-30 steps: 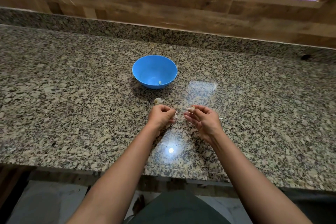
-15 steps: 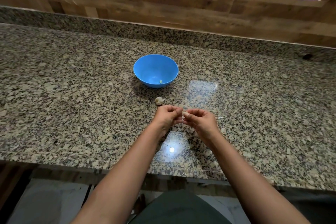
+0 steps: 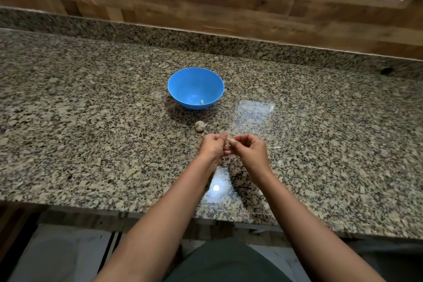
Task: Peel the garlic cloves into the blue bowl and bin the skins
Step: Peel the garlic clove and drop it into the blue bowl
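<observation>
Both hands meet just above the worktop (image 3: pixel 91 121), each grip closed tight. The left hand (image 3: pixel 211 146) and right hand (image 3: pixel 249 151) curl their fingers and pinch one garlic clove (image 3: pixel 229 141) between them. Beyond them the blue bowl (image 3: pixel 178 96) holds a single peeled clove (image 3: pixel 202 101). A piece of garlic bulb (image 3: pixel 199 125) lies between bowl and hands. The worktop is speckled granite, with a wooden wall (image 3: pixel 206 11) behind.
</observation>
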A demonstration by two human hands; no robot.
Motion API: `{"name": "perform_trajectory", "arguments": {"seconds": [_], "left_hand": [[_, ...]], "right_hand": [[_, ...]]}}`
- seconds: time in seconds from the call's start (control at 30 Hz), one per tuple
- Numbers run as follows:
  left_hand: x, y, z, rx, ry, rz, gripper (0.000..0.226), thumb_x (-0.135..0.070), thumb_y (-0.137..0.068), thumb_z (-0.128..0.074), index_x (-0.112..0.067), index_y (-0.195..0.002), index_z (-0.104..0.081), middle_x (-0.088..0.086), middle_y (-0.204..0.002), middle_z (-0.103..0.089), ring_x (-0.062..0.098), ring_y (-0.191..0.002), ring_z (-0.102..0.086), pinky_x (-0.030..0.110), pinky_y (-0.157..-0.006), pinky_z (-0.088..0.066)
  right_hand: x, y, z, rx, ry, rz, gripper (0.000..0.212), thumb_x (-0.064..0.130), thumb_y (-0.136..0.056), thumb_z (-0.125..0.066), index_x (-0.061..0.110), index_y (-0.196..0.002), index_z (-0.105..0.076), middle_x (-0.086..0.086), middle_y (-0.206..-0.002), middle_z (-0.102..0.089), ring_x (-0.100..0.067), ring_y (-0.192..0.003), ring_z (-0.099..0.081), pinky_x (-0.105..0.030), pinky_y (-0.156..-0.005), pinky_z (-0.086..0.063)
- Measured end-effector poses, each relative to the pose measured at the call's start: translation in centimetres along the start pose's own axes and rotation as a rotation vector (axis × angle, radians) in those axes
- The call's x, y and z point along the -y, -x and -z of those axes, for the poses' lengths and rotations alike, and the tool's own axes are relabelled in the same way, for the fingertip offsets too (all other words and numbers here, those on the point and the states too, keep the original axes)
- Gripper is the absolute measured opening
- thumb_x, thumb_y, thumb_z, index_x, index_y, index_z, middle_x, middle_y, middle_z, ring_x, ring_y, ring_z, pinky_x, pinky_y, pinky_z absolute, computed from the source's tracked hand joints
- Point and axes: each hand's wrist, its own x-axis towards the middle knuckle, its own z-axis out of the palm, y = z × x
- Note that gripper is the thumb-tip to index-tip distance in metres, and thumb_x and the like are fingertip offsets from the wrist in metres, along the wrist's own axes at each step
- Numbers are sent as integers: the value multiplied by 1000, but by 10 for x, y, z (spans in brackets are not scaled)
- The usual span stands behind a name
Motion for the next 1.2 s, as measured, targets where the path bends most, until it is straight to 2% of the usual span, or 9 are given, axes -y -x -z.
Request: {"name": "perform_trajectory", "arguments": {"seconds": [0.1, 0.23, 0.37, 0.57, 0.7, 0.87, 1.03, 1.13, 1.2], "left_hand": [[-3, -3, 0, 4, 35, 7, 27, -19, -99, -45, -4, -78, -52, 5, -62, -49, 9, -43, -45, 18, -40, -39], [1, -8, 11, -23, -136, -44, 24, -19, -97, -49, -9, -75, -52, 4, -59, -50, 8, -42, -44, 22, -46, -37], [6, -7, 16, 23, -314, -156, 14, 1, -93, -51, -5, -88, -63, 8, -75, -60, 14, -63, -53, 24, -60, -47], [3, -5, 16, 87, -215, -209, 16, -8, -86, -65, 2, -99, -66, 6, -79, -65, 11, -66, -56, 17, -59, -48], [0, -4, 17, 87, -213, -208, 19, -5, -85, -64, 6, -101, -66, 7, -79, -65, 11, -66, -57, 18, -61, -49], [-5, -5, 16, 92, -210, -199, 4, 1, -83, -65, 2, -86, -67, 9, -78, -66, 13, -64, -58, 22, -62, -51], [-5, -7, 14, 58, -207, -207, 5, 1, -84, -64, 1, -86, -68, 8, -75, -66, 14, -62, -57, 22, -59, -51], [-6, -5, 14, 69, -229, -221, 12, -1, -85, -64, 3, -96, -67, 7, -80, -67, 11, -65, -58, 18, -57, -50], [-6, -2, 14, 94, -251, -247, 16, -2, -84, -66, 1, -99, -67, 7, -86, -68, 10, -70, -60, 18, -63, -51]], "right_hand": [[6, 0, 0, 12, -243, -118, 3, -8, -85, -58, -6, -87, -58, -19, -79, -63, -25, -65, -64, -28, -64, -58], [11, 0, 8, 26, -510, -287, 8, -10, -86, -53, -3, -88, -56, -17, -81, -62, -24, -70, -64, -26, -61, -58], [12, -2, 10, 14, -504, -329, 6, -8, -87, -55, -3, -86, -57, -17, -84, -61, -23, -70, -61, -25, -58, -58], [9, -2, 10, 5, -494, -296, 6, -8, -85, -57, -2, -86, -58, -15, -83, -64, -21, -70, -62, -28, -65, -57], [8, -1, 12, 65, -225, -196, 12, -2, -81, -65, -5, -92, -62, -16, -86, -66, -23, -72, -63, -29, -69, -57], [12, -1, 13, 71, 1, -94, 6, 3, -81, -68, -2, -85, -66, -14, -80, -67, -19, -68, -64, -23, -63, -56], [15, -1, 12, 63, -99, -137, 4, -2, -81, -66, -4, -83, -65, -17, -79, -66, -21, -65, -62, -23, -60, -56], [18, -3, 12, 39, -342, -284, 1, -5, -82, -61, -4, -82, -62, -13, -79, -64, -18, -66, -59, -23, -61, -54], [18, -5, 12, 24, -417, -351, 3, -5, -82, -61, -1, -82, -60, -10, -79, -63, -15, -67, -54, -24, -61, -46]]}}
